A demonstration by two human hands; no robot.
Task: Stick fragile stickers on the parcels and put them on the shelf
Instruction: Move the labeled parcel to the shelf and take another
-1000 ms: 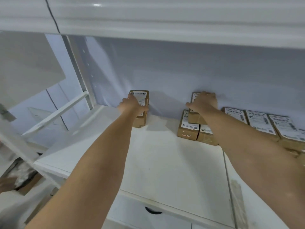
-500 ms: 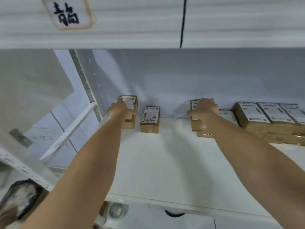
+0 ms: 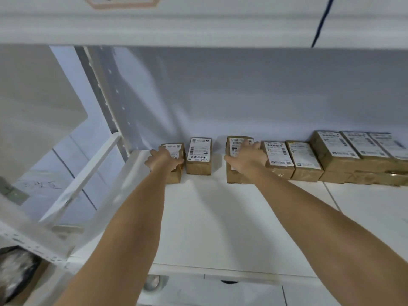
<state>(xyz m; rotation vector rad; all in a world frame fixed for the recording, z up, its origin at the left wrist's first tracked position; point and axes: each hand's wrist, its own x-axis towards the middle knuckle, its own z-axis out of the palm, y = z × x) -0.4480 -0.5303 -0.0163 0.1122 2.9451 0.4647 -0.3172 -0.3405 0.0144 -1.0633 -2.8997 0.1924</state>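
Brown cardboard parcels with white shipping labels line the back of a white shelf (image 3: 220, 217). My left hand (image 3: 164, 160) grips the leftmost parcel (image 3: 175, 173) at the shelf's back left corner. A second parcel (image 3: 198, 156) stands free just to its right. My right hand (image 3: 247, 159) lies over a stack of two parcels (image 3: 235, 175), fingers curled on the top one. No fragile sticker is visible on any parcel.
More labelled parcels (image 3: 302, 161) and stacked ones (image 3: 353, 155) fill the back right. A higher shelf board (image 3: 198, 29) hangs overhead. A white upright post (image 3: 103, 102) and diagonal brace (image 3: 81, 180) bound the left side. A dark bag (image 3: 15, 270) lies on the floor at the lower left.
Both hands have stayed on their parcels at the back of the shelf. The camera has tilted and shifted, so more parcels show on the right.
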